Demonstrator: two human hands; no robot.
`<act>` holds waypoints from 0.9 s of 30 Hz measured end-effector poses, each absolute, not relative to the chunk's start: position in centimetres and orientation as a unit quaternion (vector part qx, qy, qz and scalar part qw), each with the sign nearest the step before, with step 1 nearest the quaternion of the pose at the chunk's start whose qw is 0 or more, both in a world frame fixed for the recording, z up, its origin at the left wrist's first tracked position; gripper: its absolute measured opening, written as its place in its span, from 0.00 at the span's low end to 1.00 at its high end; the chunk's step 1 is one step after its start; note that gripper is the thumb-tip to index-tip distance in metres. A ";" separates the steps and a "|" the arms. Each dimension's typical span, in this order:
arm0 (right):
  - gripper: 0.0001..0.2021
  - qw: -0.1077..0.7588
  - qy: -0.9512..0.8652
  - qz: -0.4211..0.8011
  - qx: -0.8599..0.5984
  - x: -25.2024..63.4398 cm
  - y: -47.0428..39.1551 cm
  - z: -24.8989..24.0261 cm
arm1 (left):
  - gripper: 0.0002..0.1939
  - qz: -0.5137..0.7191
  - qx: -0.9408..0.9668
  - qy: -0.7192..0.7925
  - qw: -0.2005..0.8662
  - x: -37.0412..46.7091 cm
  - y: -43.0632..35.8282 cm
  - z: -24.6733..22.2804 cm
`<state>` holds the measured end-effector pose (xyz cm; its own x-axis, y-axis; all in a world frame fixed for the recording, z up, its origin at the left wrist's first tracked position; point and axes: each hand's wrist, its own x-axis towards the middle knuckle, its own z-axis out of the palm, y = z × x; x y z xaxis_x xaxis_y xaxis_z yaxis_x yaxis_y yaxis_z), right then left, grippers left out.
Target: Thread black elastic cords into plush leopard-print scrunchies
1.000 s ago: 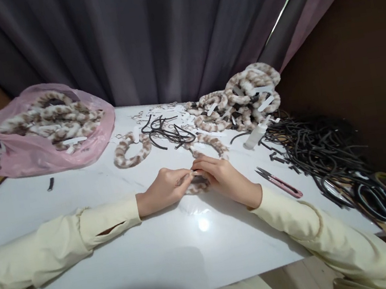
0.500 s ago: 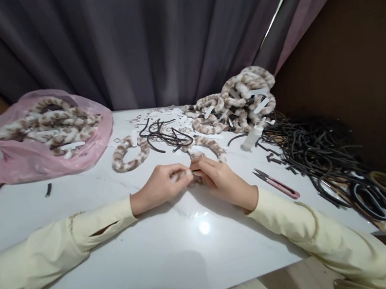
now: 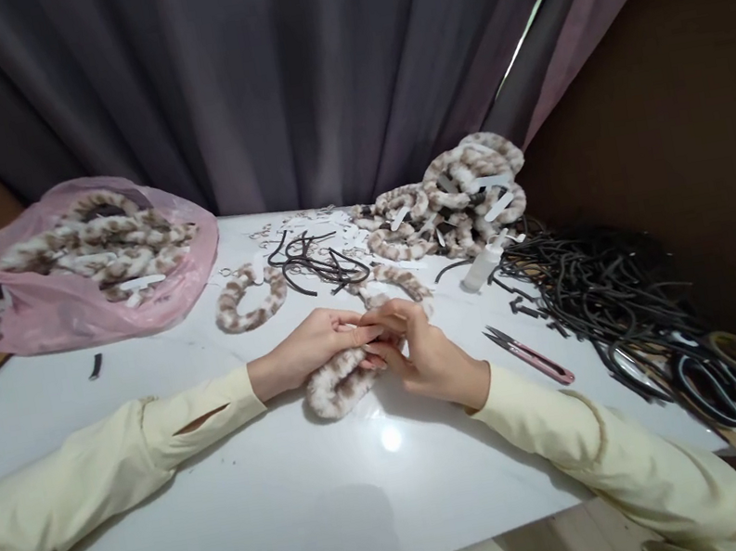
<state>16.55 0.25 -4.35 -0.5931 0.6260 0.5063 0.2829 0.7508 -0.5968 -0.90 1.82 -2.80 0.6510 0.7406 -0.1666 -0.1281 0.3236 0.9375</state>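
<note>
A furry brown-and-white ring [image 3: 339, 389] hangs toward me under my two hands, near the middle of the table. My left hand [image 3: 314, 343] is closed on its upper side. Fingertips of my right hand [image 3: 427, 355] pinch the ring at its right end, touching the left fingers; what lies between the tips is hidden. Just beyond my hands lies another furry piece [image 3: 403, 279], partly covered by them. A finished-looking furry ring [image 3: 250, 297] with a white tag rests further left. Several black cords [image 3: 316, 261] lie behind.
Pink-handled thread snips [image 3: 529, 357] lie right of my right hand. A small clear bottle [image 3: 483, 266] stands behind them. Black cords [image 3: 595, 284] are heaped at the right. Furry rings [image 3: 474, 173] are piled at the back right, others fill a pink bag [image 3: 191, 272] at left.
The furry ring has swung into view below my left hand, toward me. My right hand's fingers have lifted and arched, and the hands have drawn together.
</note>
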 end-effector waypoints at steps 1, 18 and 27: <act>0.20 0.373 -0.861 0.224 -0.264 16.6 0.3 -4.5 | 0.13 0.295 0.511 0.313 0.744 -0.9 1.7 -2.7; 0.13 0.377 -0.905 -0.037 -0.195 16.9 0.7 -3.2 | 0.13 0.342 0.517 0.359 0.697 -0.8 0.2 -2.8; 0.05 0.321 -0.903 -0.012 -0.287 17.2 0.5 -2.3 | 0.17 0.352 0.438 0.402 0.723 -1.2 0.9 -4.0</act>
<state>17.16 0.47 -2.31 -0.6297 0.5102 0.5858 0.5255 0.8351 -0.1625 -1.18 0.89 -4.00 0.4295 0.8611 -0.2723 -0.1575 0.3683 0.9162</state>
